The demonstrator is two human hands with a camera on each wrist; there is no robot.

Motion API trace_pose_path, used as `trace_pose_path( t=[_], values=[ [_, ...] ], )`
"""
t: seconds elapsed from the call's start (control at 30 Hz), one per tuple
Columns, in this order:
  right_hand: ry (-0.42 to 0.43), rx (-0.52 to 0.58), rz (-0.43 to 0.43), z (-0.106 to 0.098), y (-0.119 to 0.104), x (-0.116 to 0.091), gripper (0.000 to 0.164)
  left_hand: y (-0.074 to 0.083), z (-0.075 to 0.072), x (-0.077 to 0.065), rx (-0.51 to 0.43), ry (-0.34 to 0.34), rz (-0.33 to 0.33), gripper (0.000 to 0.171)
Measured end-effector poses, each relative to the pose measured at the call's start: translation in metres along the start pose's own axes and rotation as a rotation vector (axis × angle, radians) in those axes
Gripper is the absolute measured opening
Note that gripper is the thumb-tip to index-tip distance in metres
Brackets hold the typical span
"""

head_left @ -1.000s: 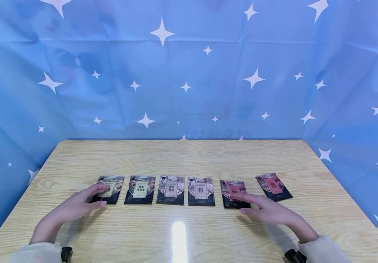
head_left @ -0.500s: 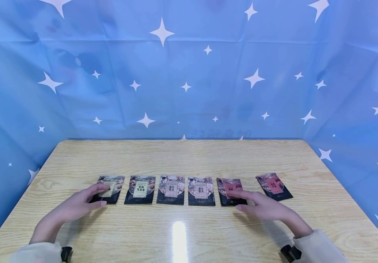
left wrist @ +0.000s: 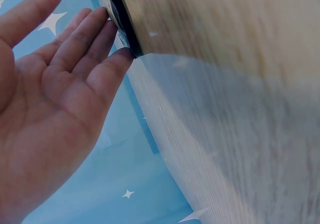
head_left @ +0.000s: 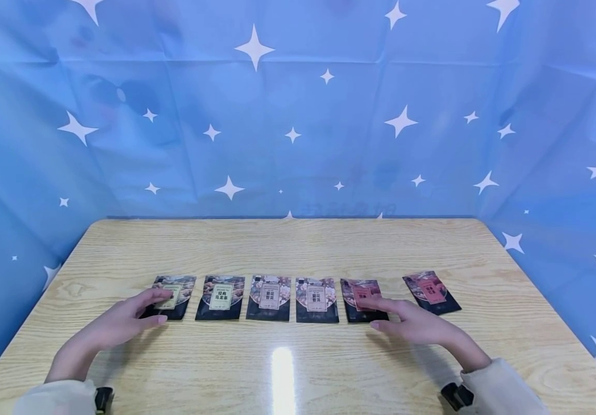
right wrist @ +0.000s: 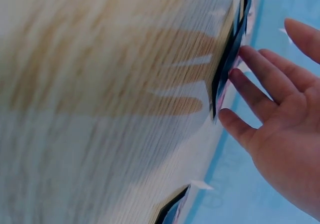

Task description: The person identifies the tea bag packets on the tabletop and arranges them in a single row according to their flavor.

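Observation:
Flat tea sachets with dark bases lie in a row across the table. My left hand (head_left: 116, 323) rests its fingertips on the leftmost sachet (head_left: 176, 314), which has a pale green label; in the left wrist view the fingers of the left hand (left wrist: 60, 93) are extended to its edge. Beside it is a matching green-labelled sachet (head_left: 221, 300). Two pink-labelled floral sachets, one left (head_left: 269, 298) and one right (head_left: 317, 301), fill the middle. My right hand (head_left: 422, 327) touches a red-labelled sachet (head_left: 355, 288) with extended fingers, partly covering it.
A second red-labelled sachet (head_left: 432, 293) lies tilted at the row's right end, with a wider gap before it. The wood-grain table (head_left: 287, 248) has rounded far corners. Blue star-patterned cloth (head_left: 298, 104) hangs behind and at both sides.
My right hand has slid the red-labelled sachet a little to the left and away from me, closer to the pink-labelled one. My left hand has stayed in place.

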State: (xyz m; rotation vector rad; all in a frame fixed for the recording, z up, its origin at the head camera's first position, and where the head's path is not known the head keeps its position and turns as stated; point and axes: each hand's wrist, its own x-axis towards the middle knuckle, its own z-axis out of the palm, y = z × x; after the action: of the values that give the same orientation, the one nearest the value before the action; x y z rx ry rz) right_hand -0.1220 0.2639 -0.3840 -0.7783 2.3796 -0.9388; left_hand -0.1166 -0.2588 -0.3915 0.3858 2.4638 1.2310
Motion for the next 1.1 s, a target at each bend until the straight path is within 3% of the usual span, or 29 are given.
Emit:
trace_pose_path(
  t=[0.5,1.1],
  values=[
    [-0.005,-0.009,-0.006,-0.004,-0.006,-0.003,0.050,0.000,0.000,0.001,0.018,0.007,0.001,0.056],
    [0.132,-0.110,-0.018,-0.036,0.000,-0.034,0.043,0.000,0.001,0.001,0.003,0.001,-0.025,0.058]
  ],
)
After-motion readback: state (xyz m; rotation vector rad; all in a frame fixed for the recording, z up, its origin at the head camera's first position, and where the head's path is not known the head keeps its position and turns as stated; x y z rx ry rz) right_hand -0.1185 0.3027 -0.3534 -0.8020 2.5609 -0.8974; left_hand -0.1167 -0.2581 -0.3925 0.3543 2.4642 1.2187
